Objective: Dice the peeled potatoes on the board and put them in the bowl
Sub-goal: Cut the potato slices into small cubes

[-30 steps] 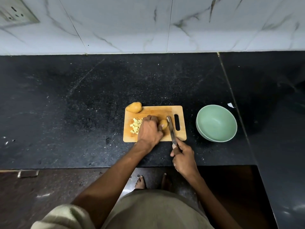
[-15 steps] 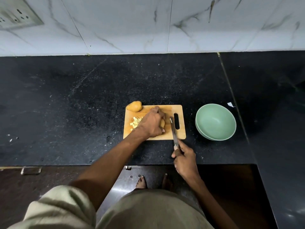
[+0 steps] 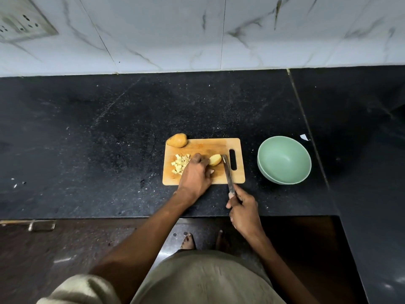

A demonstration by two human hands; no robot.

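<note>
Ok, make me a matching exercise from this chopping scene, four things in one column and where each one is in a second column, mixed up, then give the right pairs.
Things:
1. whole potato
2. potato cubes
3. bowl
4. knife

Places:
A. on the counter, right of the board
B. held in the right hand
C. at the board's far left corner
D. in a pile on the board's left side, beside the left hand

Pairs: 1-C, 2-D, 3-A, 4-B
</note>
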